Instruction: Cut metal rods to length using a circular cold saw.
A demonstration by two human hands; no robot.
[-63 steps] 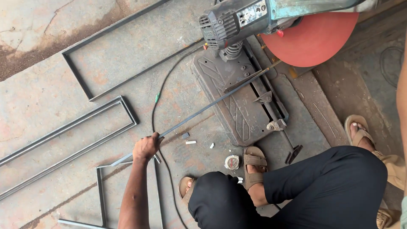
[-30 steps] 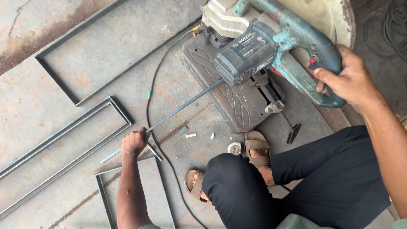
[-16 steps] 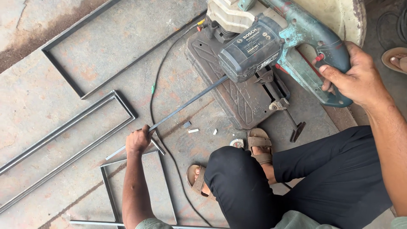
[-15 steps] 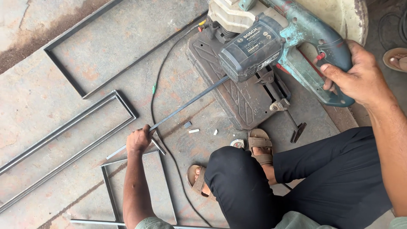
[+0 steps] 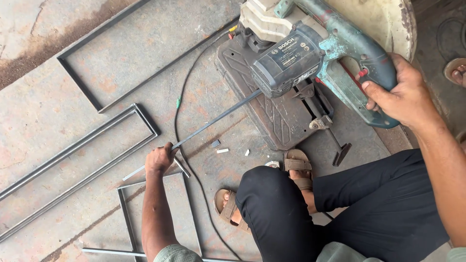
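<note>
The right hand (image 5: 405,94) grips the handle of the teal and grey chop saw (image 5: 310,53). The left hand (image 5: 159,159) is closed around the long thin grey steel bar (image 5: 218,120) lying on the concrete floor (image 5: 63,126) and running under the saw.

One label noted: a rectangular plate (image 5: 291,50) on the dark grey motor housing of the chop saw (image 5: 310,53), near the top of the view, just left of the handle I gripped with my right hand (image 5: 403,94). Plate was dark with light lettering and small round marks at its right end, tilted up to the right. I saw no packages, signs or screens.
</note>
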